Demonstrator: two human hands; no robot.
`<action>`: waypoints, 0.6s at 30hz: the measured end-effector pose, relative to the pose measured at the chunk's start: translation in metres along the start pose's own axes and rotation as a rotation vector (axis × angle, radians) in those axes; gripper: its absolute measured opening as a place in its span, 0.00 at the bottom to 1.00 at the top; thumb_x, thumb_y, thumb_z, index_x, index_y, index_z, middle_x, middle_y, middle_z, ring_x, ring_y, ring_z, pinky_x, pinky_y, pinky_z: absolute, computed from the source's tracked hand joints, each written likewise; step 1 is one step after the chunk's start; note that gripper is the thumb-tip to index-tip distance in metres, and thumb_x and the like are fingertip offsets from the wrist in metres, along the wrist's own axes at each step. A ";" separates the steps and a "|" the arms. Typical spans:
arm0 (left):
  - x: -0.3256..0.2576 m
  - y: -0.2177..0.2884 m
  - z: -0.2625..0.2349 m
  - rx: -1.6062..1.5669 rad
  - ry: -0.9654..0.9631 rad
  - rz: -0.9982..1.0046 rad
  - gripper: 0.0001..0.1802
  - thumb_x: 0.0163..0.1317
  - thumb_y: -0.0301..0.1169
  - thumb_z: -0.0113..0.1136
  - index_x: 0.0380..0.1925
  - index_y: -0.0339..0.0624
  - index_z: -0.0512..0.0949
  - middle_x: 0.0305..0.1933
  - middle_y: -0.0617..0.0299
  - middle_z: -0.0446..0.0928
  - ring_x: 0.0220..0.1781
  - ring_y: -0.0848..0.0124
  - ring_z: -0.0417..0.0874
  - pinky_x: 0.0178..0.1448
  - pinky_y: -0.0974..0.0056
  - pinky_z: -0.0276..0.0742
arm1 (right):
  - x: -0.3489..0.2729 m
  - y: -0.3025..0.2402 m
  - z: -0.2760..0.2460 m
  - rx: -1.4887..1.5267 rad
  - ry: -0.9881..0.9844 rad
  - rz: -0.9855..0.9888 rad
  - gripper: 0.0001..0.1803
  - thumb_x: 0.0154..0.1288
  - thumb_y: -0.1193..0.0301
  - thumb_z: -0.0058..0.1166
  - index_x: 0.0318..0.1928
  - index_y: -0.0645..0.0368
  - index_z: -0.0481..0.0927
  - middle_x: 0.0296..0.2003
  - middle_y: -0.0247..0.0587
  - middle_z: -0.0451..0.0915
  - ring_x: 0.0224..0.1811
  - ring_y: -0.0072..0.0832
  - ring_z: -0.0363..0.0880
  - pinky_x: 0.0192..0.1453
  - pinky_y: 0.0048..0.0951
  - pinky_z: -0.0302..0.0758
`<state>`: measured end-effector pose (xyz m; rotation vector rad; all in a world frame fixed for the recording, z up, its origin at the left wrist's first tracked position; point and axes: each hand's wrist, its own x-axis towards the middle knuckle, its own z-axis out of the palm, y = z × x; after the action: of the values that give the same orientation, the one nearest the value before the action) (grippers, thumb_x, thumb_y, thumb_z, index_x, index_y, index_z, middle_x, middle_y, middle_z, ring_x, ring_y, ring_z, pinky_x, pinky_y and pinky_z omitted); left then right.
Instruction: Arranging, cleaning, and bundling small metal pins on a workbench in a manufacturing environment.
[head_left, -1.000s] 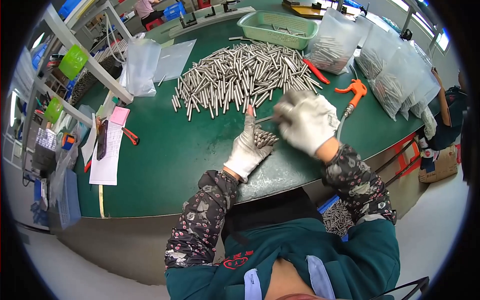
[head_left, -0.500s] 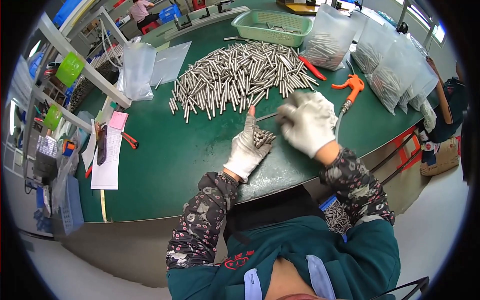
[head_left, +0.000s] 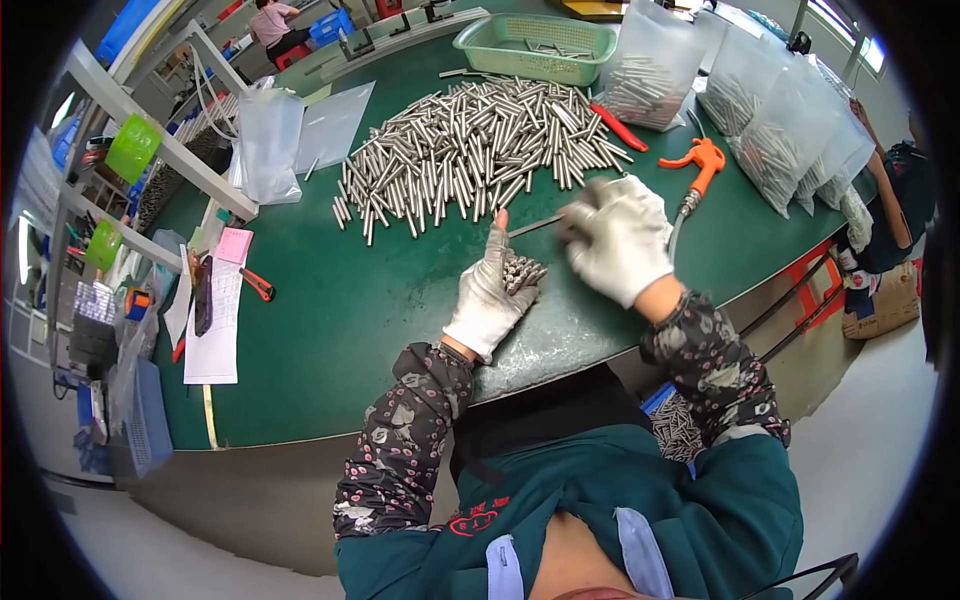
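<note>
My left hand, in a whitish work glove with a bare thumb tip pointing up, is closed around a bundle of short metal pins. The pins' ends show above the glove's palm. To its right, my right hand, also gloved, is curled with its fingers smeared by motion. A thin grey metal strip runs from its fingers toward my left thumb; its far end is hidden by the hand. Just beyond both hands, a large heap of loose metal pins lies on the green table.
A green basket with a few pins stands behind the heap. Pin-filled plastic bags, a red-handled tool and an orange air gun are to the right. Left are papers, a red cutter and clear bags.
The view has shifted slightly. The thin strip is tilted a little more beside my left thumb. My right hand stays blurred in nearly the same place, and my left hand keeps its pins.
</note>
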<state>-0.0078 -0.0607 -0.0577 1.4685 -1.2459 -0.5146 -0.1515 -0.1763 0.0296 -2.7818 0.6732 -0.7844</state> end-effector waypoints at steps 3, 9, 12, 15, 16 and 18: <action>0.002 0.001 0.000 0.183 0.006 0.090 0.53 0.44 0.24 0.64 0.67 0.49 0.41 0.31 0.58 0.76 0.32 0.67 0.79 0.40 0.69 0.75 | -0.003 -0.005 -0.006 0.166 0.068 -0.030 0.09 0.49 0.66 0.53 0.32 0.52 0.81 0.35 0.43 0.76 0.41 0.41 0.74 0.44 0.40 0.71; 0.001 0.005 0.001 0.190 0.025 0.127 0.54 0.43 0.23 0.64 0.67 0.48 0.41 0.27 0.60 0.75 0.26 0.66 0.78 0.37 0.67 0.75 | -0.007 0.016 -0.001 -0.159 0.125 0.084 0.08 0.48 0.64 0.54 0.29 0.51 0.82 0.36 0.40 0.75 0.38 0.40 0.74 0.43 0.39 0.70; 0.000 0.010 0.000 0.170 0.026 0.058 0.54 0.42 0.22 0.64 0.67 0.48 0.42 0.28 0.60 0.76 0.28 0.65 0.79 0.39 0.67 0.76 | -0.013 -0.018 -0.003 0.149 0.066 -0.139 0.10 0.48 0.64 0.54 0.31 0.51 0.81 0.36 0.40 0.75 0.41 0.41 0.73 0.43 0.42 0.68; 0.000 0.011 0.000 0.162 0.013 0.081 0.54 0.41 0.22 0.63 0.67 0.48 0.42 0.28 0.60 0.77 0.29 0.65 0.80 0.40 0.67 0.76 | -0.004 0.003 -0.006 -0.282 -0.008 0.091 0.09 0.47 0.66 0.53 0.31 0.50 0.81 0.36 0.40 0.75 0.42 0.40 0.72 0.44 0.41 0.67; -0.001 0.011 0.000 0.169 0.010 0.077 0.54 0.41 0.22 0.63 0.67 0.48 0.41 0.28 0.60 0.76 0.28 0.65 0.79 0.39 0.67 0.76 | -0.005 0.007 -0.005 -0.207 0.064 0.055 0.09 0.47 0.67 0.52 0.31 0.50 0.81 0.36 0.39 0.75 0.42 0.40 0.72 0.44 0.41 0.67; -0.002 0.009 0.000 0.166 0.017 0.071 0.54 0.42 0.22 0.63 0.67 0.48 0.41 0.28 0.61 0.76 0.29 0.66 0.79 0.39 0.66 0.76 | -0.010 -0.014 -0.011 0.077 0.052 -0.020 0.09 0.48 0.67 0.52 0.32 0.50 0.80 0.35 0.40 0.75 0.42 0.39 0.72 0.45 0.40 0.68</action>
<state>-0.0120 -0.0578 -0.0502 1.5569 -1.3481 -0.3574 -0.1601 -0.1599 0.0379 -2.7117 0.6118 -0.8708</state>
